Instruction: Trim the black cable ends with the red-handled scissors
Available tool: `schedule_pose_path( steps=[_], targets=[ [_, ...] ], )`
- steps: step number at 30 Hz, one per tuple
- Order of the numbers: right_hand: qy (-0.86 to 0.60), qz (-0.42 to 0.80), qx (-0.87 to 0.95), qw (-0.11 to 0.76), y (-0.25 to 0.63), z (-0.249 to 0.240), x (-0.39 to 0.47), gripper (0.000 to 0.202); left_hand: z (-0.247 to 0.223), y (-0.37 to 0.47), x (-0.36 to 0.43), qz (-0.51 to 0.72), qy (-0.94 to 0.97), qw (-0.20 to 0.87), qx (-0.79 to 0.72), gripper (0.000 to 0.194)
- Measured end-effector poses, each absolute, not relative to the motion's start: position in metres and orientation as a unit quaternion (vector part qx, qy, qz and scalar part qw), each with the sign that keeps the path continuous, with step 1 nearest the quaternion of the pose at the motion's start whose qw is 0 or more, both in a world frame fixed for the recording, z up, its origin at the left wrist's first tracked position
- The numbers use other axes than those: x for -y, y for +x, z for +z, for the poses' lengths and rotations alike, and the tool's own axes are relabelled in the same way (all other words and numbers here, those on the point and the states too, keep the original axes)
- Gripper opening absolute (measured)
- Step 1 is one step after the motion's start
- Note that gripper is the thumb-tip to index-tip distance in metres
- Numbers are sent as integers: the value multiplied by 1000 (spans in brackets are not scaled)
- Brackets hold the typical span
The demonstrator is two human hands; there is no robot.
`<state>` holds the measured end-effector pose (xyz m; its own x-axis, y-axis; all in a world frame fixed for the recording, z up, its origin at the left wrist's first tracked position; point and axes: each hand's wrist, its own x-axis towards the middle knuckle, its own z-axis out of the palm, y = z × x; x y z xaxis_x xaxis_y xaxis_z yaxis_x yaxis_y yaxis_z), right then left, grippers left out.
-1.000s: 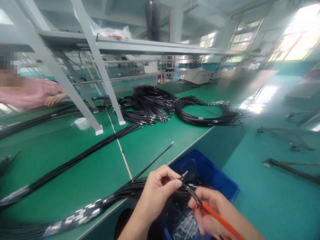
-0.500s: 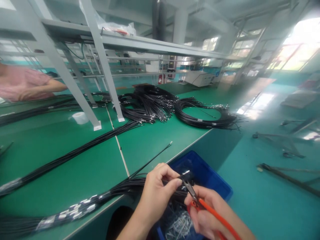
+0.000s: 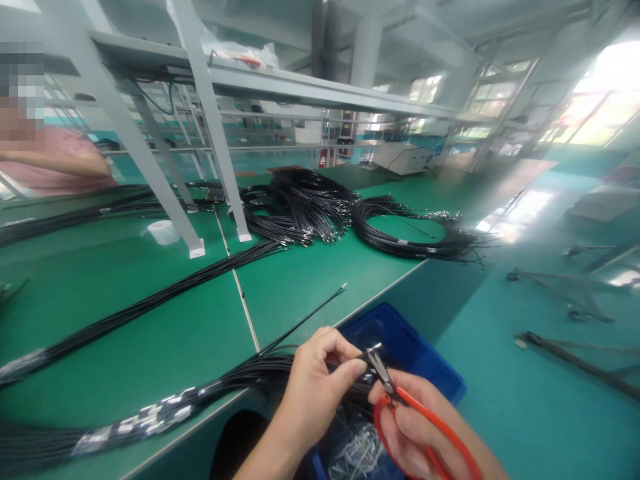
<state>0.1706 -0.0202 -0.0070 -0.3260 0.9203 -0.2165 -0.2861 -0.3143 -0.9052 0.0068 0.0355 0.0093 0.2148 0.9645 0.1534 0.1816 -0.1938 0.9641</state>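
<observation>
My left hand (image 3: 323, 380) pinches a black cable near its metal-tipped end, over a blue bin (image 3: 415, 347). My right hand (image 3: 420, 420) is wrapped round the orange handles of pliers (image 3: 383, 377). Their jaws are parted beside the cable end, close to my left fingertips. Small clear and metallic pieces (image 3: 357, 450) lie in the bin below my hands. A thick bundle of black cables (image 3: 240, 377), wrapped in clear plastic, runs along the table's front edge to beneath my left hand.
On the green table (image 3: 200, 340) lie a long cable bundle (image 3: 150, 300), a cable pile (image 3: 305, 207), a coiled bundle (image 3: 390, 243) and a white roll (image 3: 163, 232). Shelf posts (image 3: 220, 133) rise behind. Across the table, a person in a pink top (image 3: 75, 160) is at the left.
The pliers' handles and jaws have spread apart beside the cable end. The person across the table has moved an arm up. The view has shifted slightly.
</observation>
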Motion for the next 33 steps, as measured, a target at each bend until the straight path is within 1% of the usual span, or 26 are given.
schedule_pose_path(
  steps=[6,11,12,14,17,21,24,27,30,33],
  targets=[
    [-405,718,400,401,173,-12,16,37,7,8,-34,437,666,390,-462,11],
    [-426,725,422,337,171,-12,11,42,4,7,-33,432,680,363,-469,13],
    [-431,721,428,335,171,-12,11,42,4,8,-33,430,681,359,-472,13],
    [-460,676,426,387,168,-13,11,41,3,8,-33,427,683,350,-478,13],
    [-516,565,394,509,160,-15,10,37,3,10,-32,421,686,341,-485,13],
    [-520,506,365,583,149,-12,10,33,3,13,-30,419,686,328,-496,13],
    [-543,440,321,639,143,-6,6,38,3,15,-27,413,695,310,-500,14],
    [-555,417,305,652,139,-2,-2,42,2,19,-23,395,721,256,-508,17],
    [-564,410,311,646,135,-6,-8,40,-1,24,-20,375,740,204,-521,19],
    [-576,399,321,638,132,-11,-7,38,-2,27,-20,367,742,177,-532,19]
  ],
)
